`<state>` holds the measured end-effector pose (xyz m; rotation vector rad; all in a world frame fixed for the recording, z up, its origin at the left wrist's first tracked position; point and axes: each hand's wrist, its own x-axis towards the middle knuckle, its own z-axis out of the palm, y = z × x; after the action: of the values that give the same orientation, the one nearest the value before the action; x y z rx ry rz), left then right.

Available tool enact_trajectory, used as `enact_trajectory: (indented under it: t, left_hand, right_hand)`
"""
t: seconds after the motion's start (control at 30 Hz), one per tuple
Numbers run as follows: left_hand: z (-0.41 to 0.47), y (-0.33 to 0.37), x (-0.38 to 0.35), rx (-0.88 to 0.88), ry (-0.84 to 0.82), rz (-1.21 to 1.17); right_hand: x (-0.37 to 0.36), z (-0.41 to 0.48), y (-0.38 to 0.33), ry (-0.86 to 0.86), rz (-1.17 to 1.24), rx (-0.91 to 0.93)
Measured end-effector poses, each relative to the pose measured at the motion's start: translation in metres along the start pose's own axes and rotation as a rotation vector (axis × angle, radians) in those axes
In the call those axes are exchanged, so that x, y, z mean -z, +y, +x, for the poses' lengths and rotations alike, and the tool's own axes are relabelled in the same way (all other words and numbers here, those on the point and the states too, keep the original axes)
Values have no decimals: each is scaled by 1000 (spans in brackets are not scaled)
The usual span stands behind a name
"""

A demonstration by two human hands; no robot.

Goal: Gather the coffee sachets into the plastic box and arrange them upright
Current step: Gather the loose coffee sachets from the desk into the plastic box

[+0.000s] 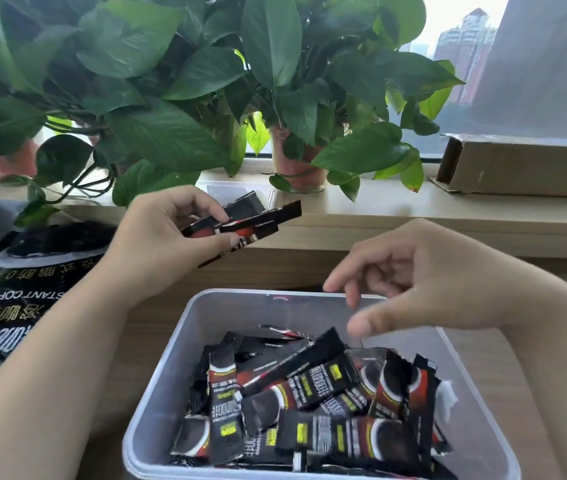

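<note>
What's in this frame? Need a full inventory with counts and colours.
plastic box: 1, translucent grey, on the table, bottom centre
boxed sachets: many, black with red and yellow print, heaped loose in the box
held sachets: a few, black and red, above the table
coffee bag: 1, black with pale lettering, table at left
potted plants: 2 pots seen, green leaves, reddish pots, windowsill
cardboard box: 1, brown, windowsill at right
clear plastic item: 1, windowsill behind the held sachets; cannot tell what
table: 1, wood-brown
left hand: grips the held sachets
right hand: loosely curled, holds nothing, over the box's far rim
</note>
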<state>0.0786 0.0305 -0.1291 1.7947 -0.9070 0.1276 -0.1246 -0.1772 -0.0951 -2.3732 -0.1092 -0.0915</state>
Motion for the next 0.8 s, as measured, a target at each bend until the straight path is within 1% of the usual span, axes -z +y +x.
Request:
enact_trajectory:
  t: [0.07, 0.13, 0.2, 0.27, 0.33, 0.4, 0.43, 0.47, 0.5, 0.6, 0.63, 0.67, 0.7, 0.73, 0.8]
  left_hand:
    - [-5, 9, 3, 7, -73, -66]
    - [-11, 18, 8, -24, -182, -133]
    - [-16, 27, 10, -60, -315, -195]
    - [-20, 31, 8, -75, -496, -264]
    - [-24, 32, 5, -79, -661, -296]
    - [-26, 31, 4, -67, -770, -291]
    - [-26, 31, 5, -63, -780, -281]
    - [-26, 31, 5, -68, -746, -274]
    - [-25, 32, 5, -77, -666, -275]
    - [-19, 31, 1, -47, -303, -256]
    - [-15, 26, -1, -27, -216, -208]
    - [-10, 20, -2, 7, -168, -153]
    - [-8, 15, -2, 43, -160, -105]
    - [-5, 9, -2, 78, -193, -67]
    - [-5, 2, -2, 121, -330, 13]
  right_hand:
    - [4, 2, 9, 163, 78, -25]
    - [7, 7, 23, 373, 97, -70]
    - [6, 15, 40, 539, 128, -135]
    - [5, 22, 55, 605, 99, -208]
    - [1, 28, 72, 599, 28, -254]
    - [-4, 33, 85, 584, -19, -273]
    - [-7, 36, 90, 582, -26, -271]
    - [-11, 39, 94, 570, -31, -267]
    - [-15, 41, 98, 541, -65, -261]
    - [-26, 49, 110, 421, -272, -179]
    - [-30, 51, 112, 374, -318, -146]
    - [-33, 54, 114, 316, -359, -126]
    - [-35, 56, 116, 256, -400, -136]
    - [-37, 58, 114, 208, -432, -171]
    - [-40, 59, 112, 190, -432, -198]
